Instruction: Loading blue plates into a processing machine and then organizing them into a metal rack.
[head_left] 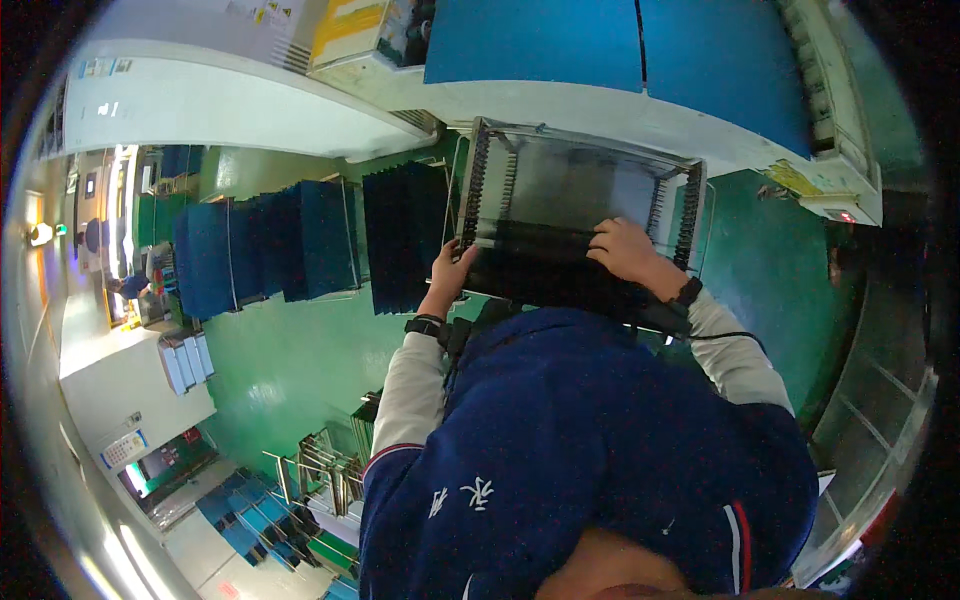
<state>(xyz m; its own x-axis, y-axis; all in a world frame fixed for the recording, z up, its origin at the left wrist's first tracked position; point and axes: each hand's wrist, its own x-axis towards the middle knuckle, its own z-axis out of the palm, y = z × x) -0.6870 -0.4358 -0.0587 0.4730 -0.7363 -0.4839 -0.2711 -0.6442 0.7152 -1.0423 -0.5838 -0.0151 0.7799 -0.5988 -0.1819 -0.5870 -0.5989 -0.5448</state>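
Observation:
In front of me stands a metal rack (583,140) with toothed, slotted sides. Dark thin panels (540,268) stand close together in its near part. My left hand (450,276) is closed at the rack's left side, thumb toward the panels and fingers round the outer edge. With fingers curled over the panels' upper edge, my right hand (630,252) reaches in from the right. How far its fingertips go between the panels is hidden. A dark band circles each wrist, and a cable trails from the right one.
Beyond the rack is a long white machine with blue covers (540,45). Racks of dark blue panels (325,235) stand on the green floor (300,350) at left. More racks (320,470) are at lower left, and a metal frame (870,430) at right. Another person (130,286) is far left.

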